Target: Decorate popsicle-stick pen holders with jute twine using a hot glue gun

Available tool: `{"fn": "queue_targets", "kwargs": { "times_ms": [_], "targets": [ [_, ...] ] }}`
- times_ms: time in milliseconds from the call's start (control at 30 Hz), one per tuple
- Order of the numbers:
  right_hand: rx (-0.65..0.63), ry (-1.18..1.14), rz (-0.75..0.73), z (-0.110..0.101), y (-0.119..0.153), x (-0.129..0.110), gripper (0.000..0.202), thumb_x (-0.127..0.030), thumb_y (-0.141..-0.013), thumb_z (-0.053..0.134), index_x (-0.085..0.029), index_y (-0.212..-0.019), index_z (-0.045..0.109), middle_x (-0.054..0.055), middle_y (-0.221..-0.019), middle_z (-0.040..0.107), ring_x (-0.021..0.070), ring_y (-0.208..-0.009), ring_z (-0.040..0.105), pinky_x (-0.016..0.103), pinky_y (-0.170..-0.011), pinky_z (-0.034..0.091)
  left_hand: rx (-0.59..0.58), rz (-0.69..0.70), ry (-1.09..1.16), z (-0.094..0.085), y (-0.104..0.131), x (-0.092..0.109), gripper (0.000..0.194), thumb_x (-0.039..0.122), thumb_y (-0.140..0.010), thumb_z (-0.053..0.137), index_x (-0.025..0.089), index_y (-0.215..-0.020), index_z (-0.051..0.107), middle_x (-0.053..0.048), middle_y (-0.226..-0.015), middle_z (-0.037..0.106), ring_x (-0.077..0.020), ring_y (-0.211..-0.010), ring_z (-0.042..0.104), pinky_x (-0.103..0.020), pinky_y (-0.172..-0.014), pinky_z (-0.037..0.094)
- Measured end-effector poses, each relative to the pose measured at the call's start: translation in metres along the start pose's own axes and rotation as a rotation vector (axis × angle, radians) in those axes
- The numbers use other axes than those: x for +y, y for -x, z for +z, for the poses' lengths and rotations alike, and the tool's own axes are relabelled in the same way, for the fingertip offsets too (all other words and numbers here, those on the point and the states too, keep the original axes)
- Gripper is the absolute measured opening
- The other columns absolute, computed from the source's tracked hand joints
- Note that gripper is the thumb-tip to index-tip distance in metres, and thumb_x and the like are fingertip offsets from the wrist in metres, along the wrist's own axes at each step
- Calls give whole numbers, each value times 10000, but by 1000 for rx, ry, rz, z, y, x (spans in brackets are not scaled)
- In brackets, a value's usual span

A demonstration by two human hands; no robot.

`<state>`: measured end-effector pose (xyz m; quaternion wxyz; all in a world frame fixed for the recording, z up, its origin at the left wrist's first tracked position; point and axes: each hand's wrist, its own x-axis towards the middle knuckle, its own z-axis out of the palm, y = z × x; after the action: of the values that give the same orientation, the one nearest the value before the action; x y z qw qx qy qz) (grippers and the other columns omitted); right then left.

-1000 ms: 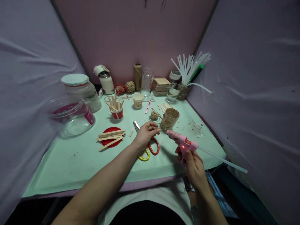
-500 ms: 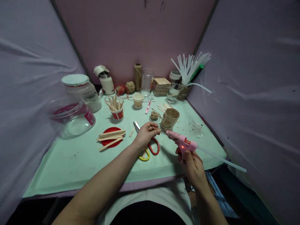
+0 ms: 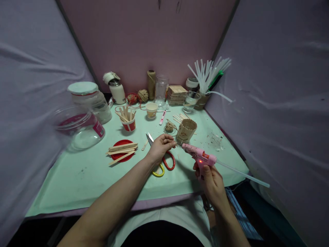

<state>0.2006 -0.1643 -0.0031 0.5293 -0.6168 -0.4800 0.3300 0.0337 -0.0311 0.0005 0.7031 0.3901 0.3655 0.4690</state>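
Observation:
My right hand [image 3: 212, 181] is wrapped round the grip of a pink glue gun [image 3: 199, 154]; a red light glows on its side and a long clear glue stick [image 3: 244, 174] sticks out of its back. The nozzle points left, close to the fingertips of my left hand [image 3: 163, 145]. Those fingers are pinched together on something too small to make out. Just behind the nozzle stands a stick-covered cup [image 3: 186, 131]. Scissors [image 3: 169, 160] with one red and one yellow handle lie partly under my left hand.
A red plate [image 3: 120, 158] with several wooden sticks lies left of the scissors. Behind it is a red cup [image 3: 129, 125] of sticks. Large clear containers [image 3: 87, 137] stand at the left. A twine ball [image 3: 169, 127] lies beside the stick-covered cup. Jars and white glue sticks [image 3: 204, 75] line the back.

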Motion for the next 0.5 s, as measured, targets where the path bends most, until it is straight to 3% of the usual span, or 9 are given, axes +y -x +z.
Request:
{"fn": "queue_targets", "kwargs": {
  "times_ms": [500],
  "targets": [
    [-7,-10,-6,0,0,0,558,-710,-920,480,-194,-786,647,18,-620,550,155,-538,494,276,-474,423,-3,4,-12,-1,-1,-2,395,251,-538,908,171,-804,627,11,-677,668,-119,-650,612,-260,-662,427]
  ]
}}
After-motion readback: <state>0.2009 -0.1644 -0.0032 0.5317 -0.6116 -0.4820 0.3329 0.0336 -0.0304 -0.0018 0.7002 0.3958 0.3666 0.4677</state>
